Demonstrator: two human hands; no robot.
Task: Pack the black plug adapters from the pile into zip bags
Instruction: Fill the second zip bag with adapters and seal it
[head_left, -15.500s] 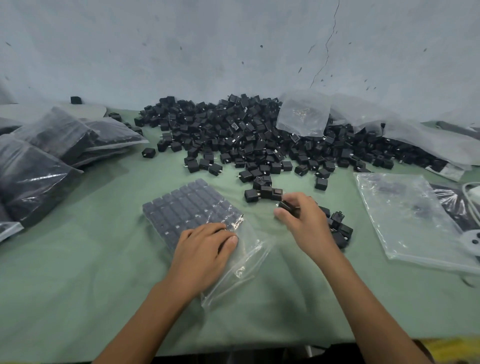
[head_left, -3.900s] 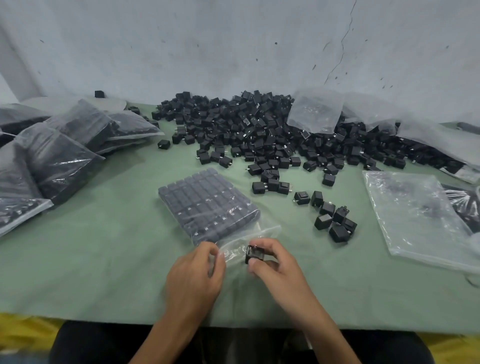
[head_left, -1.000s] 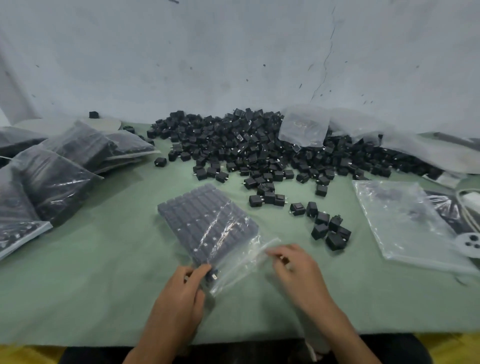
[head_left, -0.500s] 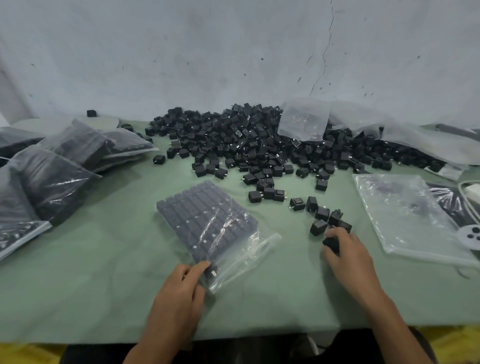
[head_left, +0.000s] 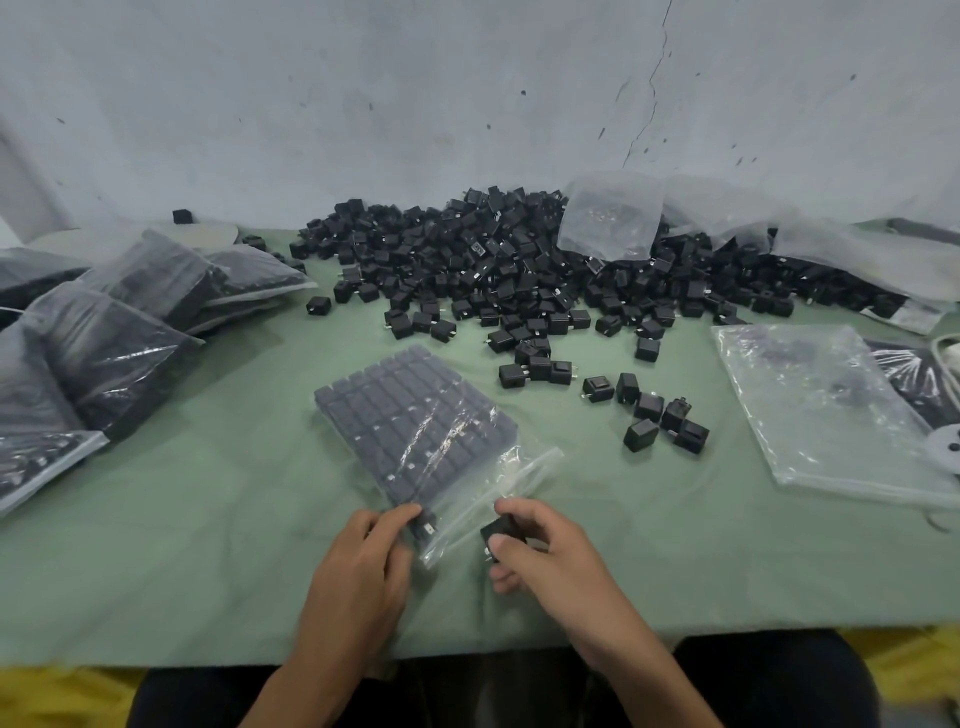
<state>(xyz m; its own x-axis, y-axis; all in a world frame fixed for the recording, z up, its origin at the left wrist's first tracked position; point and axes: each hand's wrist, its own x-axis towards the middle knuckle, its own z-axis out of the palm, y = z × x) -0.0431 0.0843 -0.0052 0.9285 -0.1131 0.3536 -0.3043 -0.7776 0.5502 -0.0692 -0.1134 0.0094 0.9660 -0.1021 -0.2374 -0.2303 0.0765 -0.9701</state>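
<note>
A clear zip bag lies in the middle of the green table, filled with neat rows of black plug adapters. My left hand pinches the bag's near left corner by its mouth. My right hand holds one black plug adapter just beside the bag's open mouth. A big pile of loose adapters spreads along the back of the table. A small cluster of adapters sits to the right of the bag.
Several filled bags are stacked at the left. A stack of empty zip bags lies at the right, more crumpled plastic on the pile. The table's front edge runs just below my hands.
My right hand reached out to the small cluster, took one adapter and came back to the bag's mouth. My left hand kept its hold on the bag's corner.
</note>
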